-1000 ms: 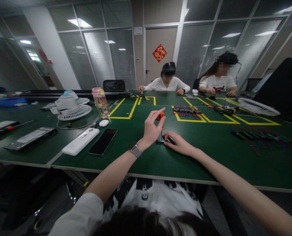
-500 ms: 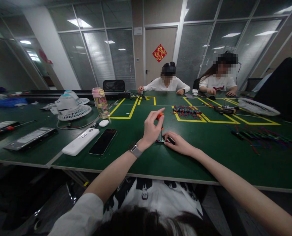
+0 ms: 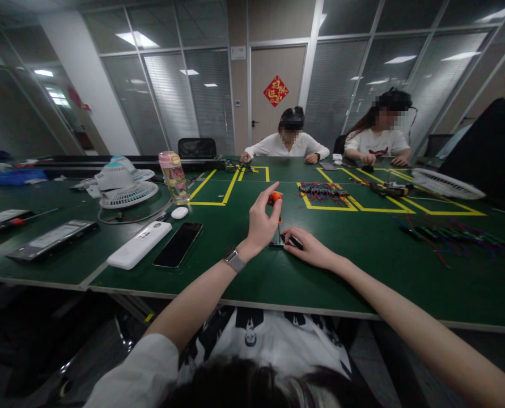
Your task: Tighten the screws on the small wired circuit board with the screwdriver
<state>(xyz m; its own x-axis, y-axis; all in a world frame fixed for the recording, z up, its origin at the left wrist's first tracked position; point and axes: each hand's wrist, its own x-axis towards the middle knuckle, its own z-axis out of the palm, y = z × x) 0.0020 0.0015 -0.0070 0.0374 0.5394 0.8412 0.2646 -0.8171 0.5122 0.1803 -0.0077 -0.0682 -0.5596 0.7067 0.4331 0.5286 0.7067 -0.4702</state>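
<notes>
My left hand (image 3: 262, 220) is closed round the orange-and-black handle of a screwdriver (image 3: 276, 197), which stands upright with its shaft pointing down. The shaft meets a small circuit board (image 3: 276, 244) on the green table (image 3: 243, 277). From the right, my right hand (image 3: 305, 247) rests on the table with its fingers closed on a small dark part (image 3: 295, 242) at the board's edge. What kind of part it is I cannot make out. Much of the board is hidden behind my left hand and wrist.
Left of my hands lie a black phone (image 3: 178, 245), a white power bank (image 3: 140, 245) and a white earbud case (image 3: 179, 212). Behind them stand a water bottle (image 3: 174, 177) and a white fan (image 3: 127, 184). Wired boards (image 3: 324, 192) lie to the right. Two people sit opposite.
The fingers of my left hand have shifted slightly on the screwdriver handle, which appears turned a little. My right hand stays in the same place.
</notes>
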